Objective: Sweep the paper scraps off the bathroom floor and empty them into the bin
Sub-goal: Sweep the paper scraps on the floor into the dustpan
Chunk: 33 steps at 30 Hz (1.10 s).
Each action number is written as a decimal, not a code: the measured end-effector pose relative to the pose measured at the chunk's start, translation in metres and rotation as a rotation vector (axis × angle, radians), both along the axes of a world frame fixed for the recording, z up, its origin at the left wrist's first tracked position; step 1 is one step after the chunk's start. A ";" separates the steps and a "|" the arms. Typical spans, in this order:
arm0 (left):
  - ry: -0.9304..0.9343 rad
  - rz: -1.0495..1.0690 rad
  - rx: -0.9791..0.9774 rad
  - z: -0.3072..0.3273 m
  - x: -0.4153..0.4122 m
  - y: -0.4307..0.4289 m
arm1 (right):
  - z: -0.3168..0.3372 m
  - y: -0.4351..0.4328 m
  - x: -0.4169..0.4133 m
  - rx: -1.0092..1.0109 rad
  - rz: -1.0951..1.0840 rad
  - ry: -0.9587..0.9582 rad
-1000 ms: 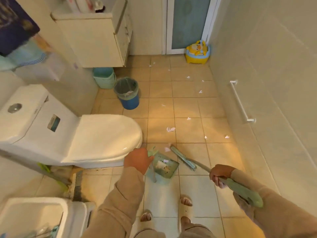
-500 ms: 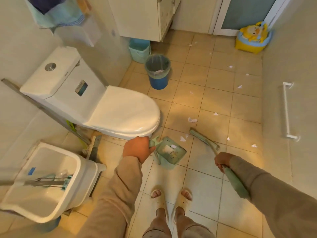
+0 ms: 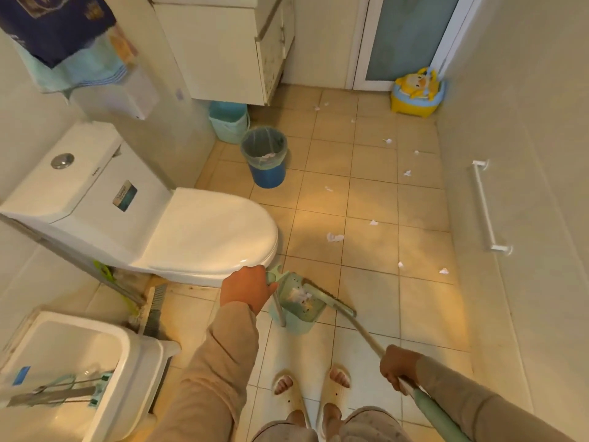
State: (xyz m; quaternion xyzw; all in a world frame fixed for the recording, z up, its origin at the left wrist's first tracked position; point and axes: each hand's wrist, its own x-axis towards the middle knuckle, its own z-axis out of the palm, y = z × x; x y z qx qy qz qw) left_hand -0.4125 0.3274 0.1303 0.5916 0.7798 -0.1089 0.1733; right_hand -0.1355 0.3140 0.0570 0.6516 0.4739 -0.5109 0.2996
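My left hand (image 3: 247, 293) grips the handle of a pale green dustpan (image 3: 298, 306) standing on the floor in front of the toilet, with white scraps inside it. My right hand (image 3: 398, 365) holds the long handle of a green broom (image 3: 331, 302), whose head rests against the dustpan's right edge. Several paper scraps (image 3: 334, 237) lie scattered on the tan tiles farther ahead and to the right. The blue bin (image 3: 266, 157), lined with a clear bag, stands beyond the toilet.
A white toilet (image 3: 191, 231) is at the left, a white basin (image 3: 73, 371) at the lower left, a teal bucket (image 3: 228, 122) under the cabinet (image 3: 223, 49). A yellow duck potty (image 3: 416, 92) sits by the door. A towel rail (image 3: 484, 205) is on the right wall.
The broom head has swept left to the dustpan's edge, and scraps that lay in front of the pan are now inside it. My right hand drew back along the handle.
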 end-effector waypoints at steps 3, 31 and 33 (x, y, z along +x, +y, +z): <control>-0.015 0.000 0.008 -0.002 0.000 -0.003 | 0.006 0.007 -0.003 -0.112 -0.246 0.028; -0.142 0.188 0.017 0.003 0.068 0.142 | 0.014 0.215 0.106 -0.049 -0.701 0.243; -0.156 0.239 0.005 0.002 0.075 0.151 | 0.013 0.241 0.107 -0.037 -0.630 0.193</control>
